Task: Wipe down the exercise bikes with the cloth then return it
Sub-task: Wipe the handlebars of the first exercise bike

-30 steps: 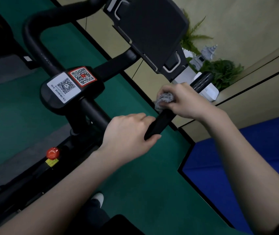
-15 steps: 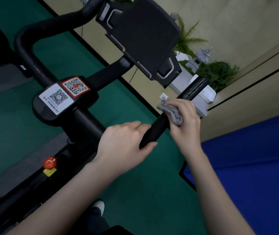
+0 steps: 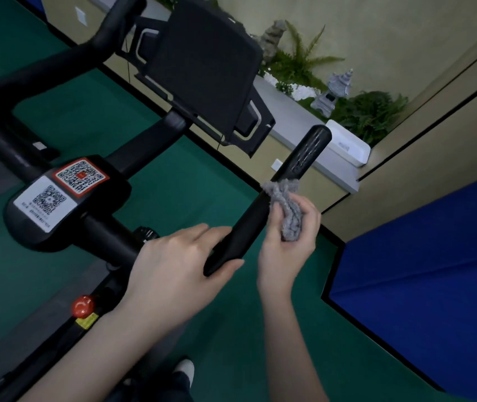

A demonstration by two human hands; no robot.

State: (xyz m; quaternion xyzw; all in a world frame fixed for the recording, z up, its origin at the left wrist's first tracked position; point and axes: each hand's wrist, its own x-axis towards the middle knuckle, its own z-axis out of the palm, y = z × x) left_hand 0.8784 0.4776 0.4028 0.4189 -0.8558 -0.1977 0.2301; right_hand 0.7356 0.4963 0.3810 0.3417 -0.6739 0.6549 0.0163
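Curling the left hand's [image 3: 173, 271] fingers over the near end of the black handlebar [image 3: 304, 158], thumb underneath. Clenching the right hand's [image 3: 286, 245] fingers round the bunched grey cloth [image 3: 288, 210], pressing it against the bar's middle, forearm reaching up from below.

Left hand [image 3: 173, 274], right hand [image 3: 286, 245], both curled

The left hand [image 3: 173, 271] sits on the near end of the handlebar [image 3: 304, 152]. The right hand [image 3: 283, 250] lies just right of it, cloth [image 3: 288, 210] touching the bar. The console [image 3: 202, 68] stands behind, and the knob [image 3: 82, 305] is lower left, seemingly on the frame.
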